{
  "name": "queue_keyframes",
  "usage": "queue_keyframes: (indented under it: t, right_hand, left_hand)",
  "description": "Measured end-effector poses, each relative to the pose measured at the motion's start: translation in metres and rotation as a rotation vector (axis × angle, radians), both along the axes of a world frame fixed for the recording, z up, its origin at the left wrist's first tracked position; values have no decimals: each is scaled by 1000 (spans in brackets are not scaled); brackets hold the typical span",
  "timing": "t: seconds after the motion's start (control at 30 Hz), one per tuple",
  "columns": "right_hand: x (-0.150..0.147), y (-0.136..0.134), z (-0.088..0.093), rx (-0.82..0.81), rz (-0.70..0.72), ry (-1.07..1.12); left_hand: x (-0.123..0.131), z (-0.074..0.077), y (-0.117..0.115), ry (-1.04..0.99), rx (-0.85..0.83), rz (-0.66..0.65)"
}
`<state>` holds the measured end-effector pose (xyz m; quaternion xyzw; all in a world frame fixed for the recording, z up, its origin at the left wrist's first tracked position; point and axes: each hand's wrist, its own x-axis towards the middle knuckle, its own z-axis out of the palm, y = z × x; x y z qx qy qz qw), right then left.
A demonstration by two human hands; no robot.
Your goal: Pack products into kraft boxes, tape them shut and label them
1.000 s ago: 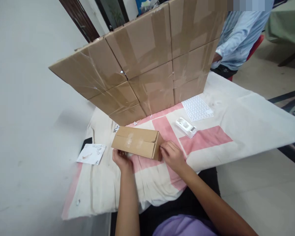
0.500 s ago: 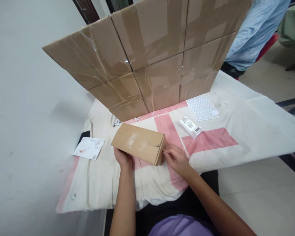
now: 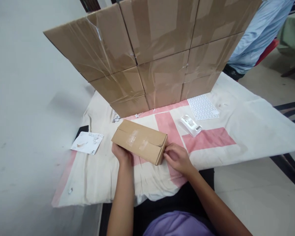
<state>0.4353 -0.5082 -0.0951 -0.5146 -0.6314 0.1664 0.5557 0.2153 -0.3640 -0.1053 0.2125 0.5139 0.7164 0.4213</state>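
A closed cardboard box [image 3: 140, 139], with clear tape across its top, is tilted above the cloth-covered table. My left hand [image 3: 122, 154] holds it from beneath at the near left side, its fingers mostly hidden under the box. At the right end of the box, my right hand [image 3: 177, 159] has thumb and fingers pinched together against the end face; whether anything small is between them cannot be made out. A white tape dispenser [image 3: 190, 126] rests on the cloth to the right of the box.
A large upright panel of taped cardboard [image 3: 162, 72] stands behind the box. A white sheet printed with a grid of shapes [image 3: 203, 107] lies at the right, a drawn-on paper [image 3: 87, 143] at the left. A person in a blue shirt [image 3: 263, 36] is beyond the panel.
The camera view has shifted slightly. Both hands remain at the box, with the right fingers still at its right end.
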Motion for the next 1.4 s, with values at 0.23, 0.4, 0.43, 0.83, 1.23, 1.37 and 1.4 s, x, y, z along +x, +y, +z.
queue_keyframes:
  t: [0.23,0.4,0.43,0.83,1.23,1.37,1.4]
  right_hand:
    - [0,0,0,23,34,6]
    - [-2,0,0,49,-3,79]
    - [-2,0,0,51,1,90]
    - [-3,5,-6,-38,21,89]
    - [0,11,-5,-175,270,479]
    - [1,7,-8,-139,163,411]
    - [0,7,-8,-141,160,366]
  left_hand:
    - [-4,-1,3,-58,0,0]
    - [-5,1,3,-94,-9,-10]
    - [-5,2,3,-99,-8,-14]
    - [3,5,-4,-98,42,-34]
    - [-6,7,1,-129,31,-49]
    - [-7,6,1,-139,15,-53]
    - [-6,6,1,-141,11,-54]
